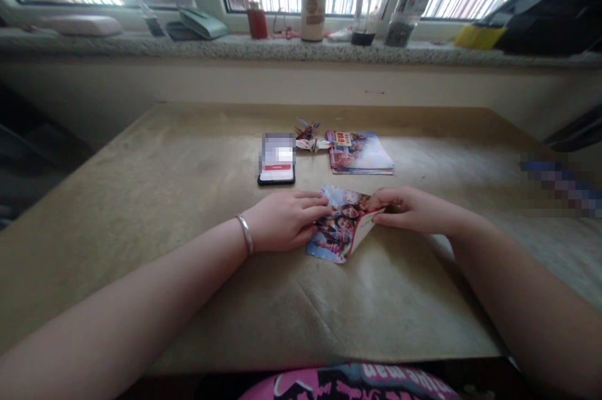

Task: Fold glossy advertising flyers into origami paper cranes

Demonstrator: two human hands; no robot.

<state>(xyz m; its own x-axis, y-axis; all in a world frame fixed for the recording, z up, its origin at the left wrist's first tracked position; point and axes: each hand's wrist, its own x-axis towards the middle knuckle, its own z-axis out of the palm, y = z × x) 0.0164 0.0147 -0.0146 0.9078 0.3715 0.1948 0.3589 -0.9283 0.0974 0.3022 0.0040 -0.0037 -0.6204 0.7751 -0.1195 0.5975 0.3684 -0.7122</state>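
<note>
A colourful printed paper sheet [339, 224] lies on the brown table [164, 199] in front of me, with its right edge folded over so the white back shows. My left hand [282, 221] rests flat on the sheet's left side, fingers stretched out and pressing it down. My right hand [409, 209] pinches the folded right edge between thumb and fingers. A silver bracelet [245, 234] circles my left wrist.
Behind the sheet lie a phone [277, 160], a small folded paper figure [308, 135] and a stack of printed sheets [360, 152]. The windowsill [282, 49] carries a tall tube, a red cup, jars and a green case. A dark bag sits at the far right.
</note>
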